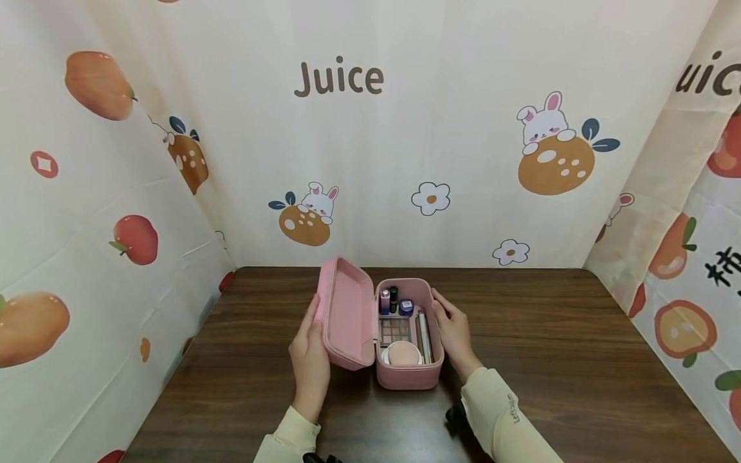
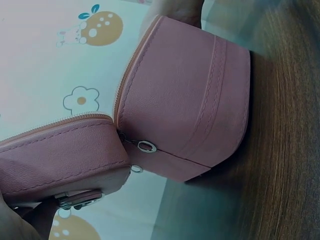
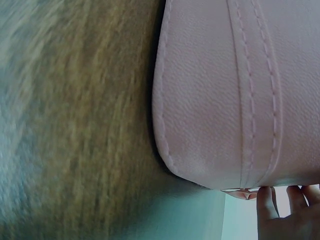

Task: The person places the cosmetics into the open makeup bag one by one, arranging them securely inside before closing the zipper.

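A pink zip-up cosmetic case [image 1: 408, 379] stands on the table, its lid [image 1: 350, 312] swung out to the left. My left hand [image 1: 311, 363] grips the lid's outer side; the left wrist view shows that hand [image 2: 17, 225] by the lid's carry handle [image 2: 82, 199]. Against the case's right wall, my right hand [image 1: 454, 331] rests its fingers near the rim. Inside lie a purple tube [image 1: 384, 301], a black bottle [image 1: 393, 299], a small blue jar [image 1: 406, 307], a clear-topped palette [image 1: 395, 331], slim pen-like sticks [image 1: 425, 337] and a round beige powder puff [image 1: 403, 353].
The dark wooden table [image 1: 550, 347] extends to both sides of the case. Printed fabric [image 1: 370, 141] with fruit and rabbits hangs behind it and at left and right. Zip pulls [image 2: 146, 146] dangle where lid and body meet.
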`<state>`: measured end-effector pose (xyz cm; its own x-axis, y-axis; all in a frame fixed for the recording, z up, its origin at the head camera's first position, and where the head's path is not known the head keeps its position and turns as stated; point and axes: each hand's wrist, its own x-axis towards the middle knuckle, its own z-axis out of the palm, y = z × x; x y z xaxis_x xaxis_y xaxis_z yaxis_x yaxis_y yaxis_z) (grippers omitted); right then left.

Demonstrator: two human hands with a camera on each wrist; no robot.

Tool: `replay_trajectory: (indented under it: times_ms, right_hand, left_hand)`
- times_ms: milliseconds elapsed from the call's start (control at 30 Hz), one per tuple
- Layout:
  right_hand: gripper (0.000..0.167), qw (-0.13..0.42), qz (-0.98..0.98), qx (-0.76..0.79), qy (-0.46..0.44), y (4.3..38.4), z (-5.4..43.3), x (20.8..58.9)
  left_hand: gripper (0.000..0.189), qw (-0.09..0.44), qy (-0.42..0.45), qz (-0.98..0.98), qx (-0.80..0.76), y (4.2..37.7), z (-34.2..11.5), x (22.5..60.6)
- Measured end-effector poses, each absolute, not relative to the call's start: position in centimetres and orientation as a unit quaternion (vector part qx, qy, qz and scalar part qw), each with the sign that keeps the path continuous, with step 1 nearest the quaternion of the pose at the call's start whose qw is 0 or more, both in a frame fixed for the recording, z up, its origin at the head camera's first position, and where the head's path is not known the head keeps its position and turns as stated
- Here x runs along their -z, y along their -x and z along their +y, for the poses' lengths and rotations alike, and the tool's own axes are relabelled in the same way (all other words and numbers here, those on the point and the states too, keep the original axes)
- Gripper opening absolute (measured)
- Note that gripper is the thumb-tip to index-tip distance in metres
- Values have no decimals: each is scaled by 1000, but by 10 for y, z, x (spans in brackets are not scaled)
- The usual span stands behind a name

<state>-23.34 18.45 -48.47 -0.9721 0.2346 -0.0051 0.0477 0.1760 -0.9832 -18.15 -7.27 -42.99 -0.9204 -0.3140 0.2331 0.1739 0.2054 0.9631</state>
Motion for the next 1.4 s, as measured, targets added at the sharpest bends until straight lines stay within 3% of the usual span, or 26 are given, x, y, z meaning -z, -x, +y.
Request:
replay_trajectory:
  times_ms: [1400]
  right_hand:
    - [42, 83, -766, -630, 91, 233, 183, 484]
  left_hand:
    - [39, 233, -9, -772, 592, 182, -65, 423]
